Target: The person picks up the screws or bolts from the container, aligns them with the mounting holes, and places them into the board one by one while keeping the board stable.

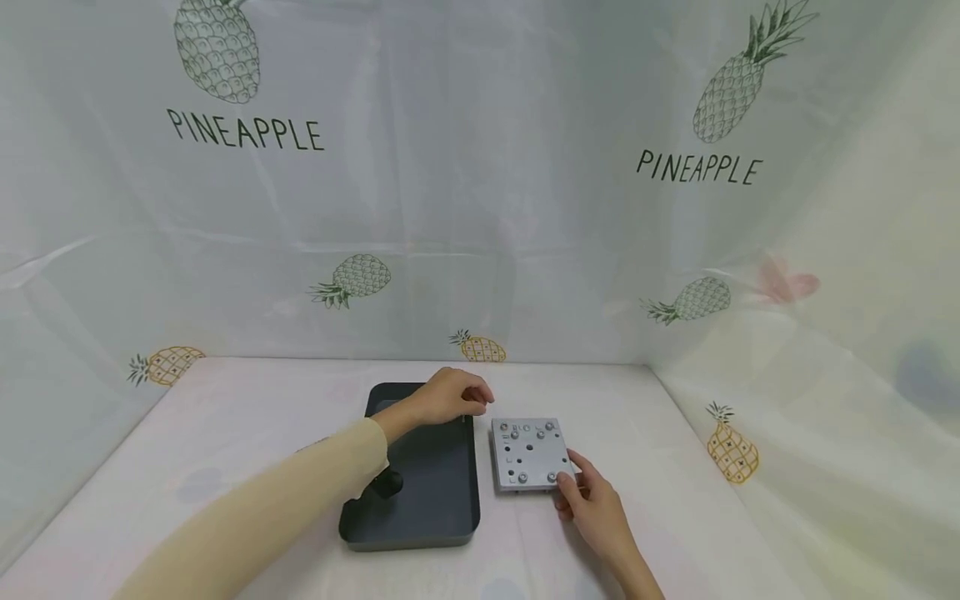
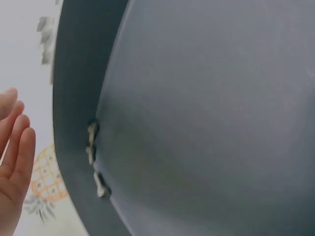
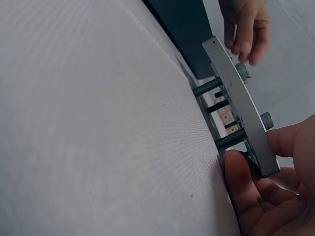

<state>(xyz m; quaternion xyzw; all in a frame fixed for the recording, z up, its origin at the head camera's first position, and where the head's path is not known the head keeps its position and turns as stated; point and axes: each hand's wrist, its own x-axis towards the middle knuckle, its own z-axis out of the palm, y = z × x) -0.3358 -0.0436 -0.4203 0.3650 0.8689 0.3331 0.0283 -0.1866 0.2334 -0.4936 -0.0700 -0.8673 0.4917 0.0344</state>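
A square silver metal plate with holes and several bolts sits to the right of a dark grey tray. My right hand grips the plate's near right corner, thumb on top and fingers below. In the right wrist view the plate is tilted by perspective, and threaded bolt shafts stick out beneath it. Over the tray's right rim hovers my left hand, fingers loosely bent, nothing visible in them. Small screws lie along the tray's inner wall in the left wrist view.
A white cloth with pineapple prints covers the table and hangs as a curtain behind and at the sides. A black device sits at the left wrist, above the tray.
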